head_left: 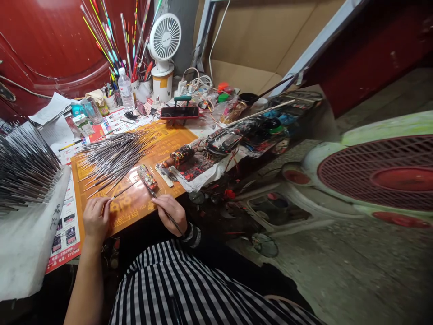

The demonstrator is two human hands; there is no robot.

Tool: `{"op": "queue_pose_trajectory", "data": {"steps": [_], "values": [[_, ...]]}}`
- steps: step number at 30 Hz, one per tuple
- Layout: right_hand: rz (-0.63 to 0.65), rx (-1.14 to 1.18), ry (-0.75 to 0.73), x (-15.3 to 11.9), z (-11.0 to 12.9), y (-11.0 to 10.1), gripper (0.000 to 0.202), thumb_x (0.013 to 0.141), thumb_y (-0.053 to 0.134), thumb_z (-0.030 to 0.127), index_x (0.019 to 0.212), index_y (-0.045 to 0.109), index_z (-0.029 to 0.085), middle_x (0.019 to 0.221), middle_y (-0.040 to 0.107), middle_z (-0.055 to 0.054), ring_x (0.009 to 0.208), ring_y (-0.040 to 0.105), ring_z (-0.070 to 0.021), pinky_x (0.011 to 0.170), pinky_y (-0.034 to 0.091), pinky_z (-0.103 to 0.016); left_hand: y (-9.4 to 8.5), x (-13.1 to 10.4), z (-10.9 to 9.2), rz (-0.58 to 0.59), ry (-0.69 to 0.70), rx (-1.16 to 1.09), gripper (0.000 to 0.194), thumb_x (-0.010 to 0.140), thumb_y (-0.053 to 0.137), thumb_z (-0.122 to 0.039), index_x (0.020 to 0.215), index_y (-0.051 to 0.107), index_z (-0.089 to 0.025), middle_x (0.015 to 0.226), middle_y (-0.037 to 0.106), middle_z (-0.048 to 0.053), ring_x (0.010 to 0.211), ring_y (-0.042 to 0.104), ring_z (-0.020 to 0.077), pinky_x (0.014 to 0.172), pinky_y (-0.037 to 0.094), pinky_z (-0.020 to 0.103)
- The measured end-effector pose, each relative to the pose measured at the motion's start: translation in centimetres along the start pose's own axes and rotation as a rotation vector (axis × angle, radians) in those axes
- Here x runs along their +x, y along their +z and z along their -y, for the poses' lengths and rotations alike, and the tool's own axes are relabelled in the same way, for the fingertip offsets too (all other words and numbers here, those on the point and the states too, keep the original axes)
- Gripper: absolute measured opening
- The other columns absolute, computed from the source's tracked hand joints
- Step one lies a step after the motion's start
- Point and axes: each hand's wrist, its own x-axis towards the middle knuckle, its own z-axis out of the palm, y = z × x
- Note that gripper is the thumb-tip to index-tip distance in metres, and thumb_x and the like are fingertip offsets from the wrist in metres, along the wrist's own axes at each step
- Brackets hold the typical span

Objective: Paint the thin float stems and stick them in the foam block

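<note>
A thin, straight, dark stick (124,190) with a paler end sits low over the near half of a glossy orange board (130,208) printed with yellow characters. My left hand (95,216), at the board's near left edge, pinches the stick's pale end between thumb and fingertips, the other fingers curled in. My right hand (171,214), at the board's near right edge, is mostly closed around a slender dark tool (174,222), gripped like a pen. Its tip meets or nearly meets a small oblong block (147,178) on the board, crusted with red, white and dark paint; I cannot tell whether they touch.

Over the board's far left part spreads a loose heap of thin grey and dark sticks (110,155), smooth and needle-like. Left of the board, a thick white slab (37,257), foam-like, bristles with dense rows of dark sticks (23,167). At the board's right edge lies a cylinder (182,155) spattered with dried paint. On the board's far edge a phone (179,112) in a red case leans in a stand. Beyond the board rise a clear plastic bottle (126,92) and a round-headed white fan (165,38). On the near side of the board, black-and-pale striped cloth (176,284) covers my lap.
</note>
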Motion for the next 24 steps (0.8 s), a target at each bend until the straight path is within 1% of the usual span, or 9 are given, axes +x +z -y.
{"op": "queue_pose_trajectory", "data": {"steps": [3, 7, 9, 12, 15, 18, 20, 22, 24], "values": [[-0.038, 0.127, 0.167, 0.8, 1.0, -0.2, 0.029, 0.099, 0.051, 0.018, 0.121, 0.068, 0.024, 0.103, 0.076, -0.006, 0.097, 0.071, -0.0188, 0.089, 0.060, -0.038, -1.0, -0.4, -0.6, -0.035, -0.020, -0.050, 0.007, 0.093, 0.062, -0.021, 0.094, 0.068, -0.020, 0.085, 0.070, 0.003, 0.080, 0.062, 0.0167, 0.077, 0.050, 0.031], [-0.138, 0.380, 0.497, 1.8, 1.8, -0.3, 0.026, 0.101, 0.053, 0.032, 0.119, 0.069, 0.026, 0.105, 0.077, -0.005, 0.094, 0.074, -0.0190, 0.083, 0.061, -0.035, -2.3, -1.6, -2.0, -0.025, -0.062, -0.167, 0.006, 0.091, 0.065, -0.018, 0.095, 0.069, -0.020, 0.085, 0.069, 0.002, 0.078, 0.062, 0.0133, 0.072, 0.050, 0.026], [-0.219, 0.507, 0.628, 2.4, 2.0, -0.5, 0.027, 0.099, 0.055, 0.040, 0.118, 0.070, 0.026, 0.104, 0.077, -0.005, 0.092, 0.074, -0.0194, 0.080, 0.061, -0.035, -2.5, -2.1, -3.0, -0.017, -0.080, -0.220, 0.007, 0.090, 0.066, -0.017, 0.096, 0.070, -0.020, 0.086, 0.069, 0.002, 0.078, 0.062, 0.0126, 0.070, 0.050, 0.025], [-0.348, 0.660, 0.728, 3.0, 2.3, -1.3, 0.028, 0.094, 0.064, 0.047, 0.111, 0.073, 0.026, 0.102, 0.078, -0.004, 0.088, 0.073, -0.0186, 0.079, 0.060, -0.035, -2.2, -2.7, -4.6, 0.012, -0.075, -0.276, 0.008, 0.090, 0.067, -0.017, 0.095, 0.070, -0.021, 0.085, 0.069, 0.001, 0.078, 0.062, 0.0123, 0.070, 0.050, 0.024], [-0.466, 0.739, 0.757, 3.3, 2.8, -3.0, 0.026, 0.086, 0.074, 0.047, 0.102, 0.075, 0.026, 0.094, 0.077, -0.003, 0.083, 0.072, -0.0158, 0.077, 0.059, -0.031, -1.2, -2.7, -6.5, 0.062, -0.045, -0.334, 0.007, 0.091, 0.065, -0.017, 0.094, 0.070, -0.021, 0.083, 0.069, 0.001, 0.077, 0.063, 0.0120, 0.069, 0.051, 0.024], [-0.550, 0.710, 0.736, 3.1, 3.0, -5.9, 0.023, 0.081, 0.079, 0.044, 0.094, 0.075, 0.025, 0.086, 0.076, -0.001, 0.079, 0.070, -0.0131, 0.073, 0.058, -0.027, 0.3, -1.9, -8.3, 0.116, 0.006, -0.402, 0.006, 0.093, 0.063, -0.019, 0.093, 0.069, -0.021, 0.083, 0.070, 0.001, 0.076, 0.065, 0.0118, 0.070, 0.053, 0.023], [-0.588, 0.634, 0.693, 3.0, 3.0, -8.4, 0.023, 0.081, 0.079, 0.044, 0.093, 0.075, 0.025, 0.083, 0.074, 0.000, 0.076, 0.069, -0.0124, 0.070, 0.058, -0.027, 1.6, -1.0, -9.4, 0.172, 0.059, -0.440, 0.009, 0.095, 0.060, -0.022, 0.096, 0.069, -0.021, 0.085, 0.072, 0.001, 0.079, 0.067, 0.0122, 0.073, 0.055, 0.024], [-0.637, 0.530, 0.619, 3.1, 2.9, -11.3, 0.023, 0.081, 0.079, 0.044, 0.094, 0.074, 0.025, 0.080, 0.073, 0.000, 0.073, 0.069, -0.0120, 0.069, 0.057, -0.027, 3.3, 0.2, -10.4, 0.235, 0.114, -0.438, 0.014, 0.098, 0.057, -0.026, 0.101, 0.069, -0.022, 0.093, 0.073, 0.002, 0.086, 0.070, 0.0137, 0.078, 0.056, 0.026], [-0.710, 0.401, 0.514, 3.4, 2.8, -14.4, 0.023, 0.081, 0.079, 0.042, 0.094, 0.074, 0.024, 0.076, 0.071, 0.001, 0.071, 0.067, -0.0112, 0.068, 0.056, -0.026, 5.4, 1.5, -11.5, 0.287, 0.160, -0.340, 0.020, 0.098, 0.056, -0.032, 0.111, 0.068, -0.021, 0.106, 0.073, 0.007, 0.098, 0.070, 0.0174, 0.086, 0.057, 0.030]]}}
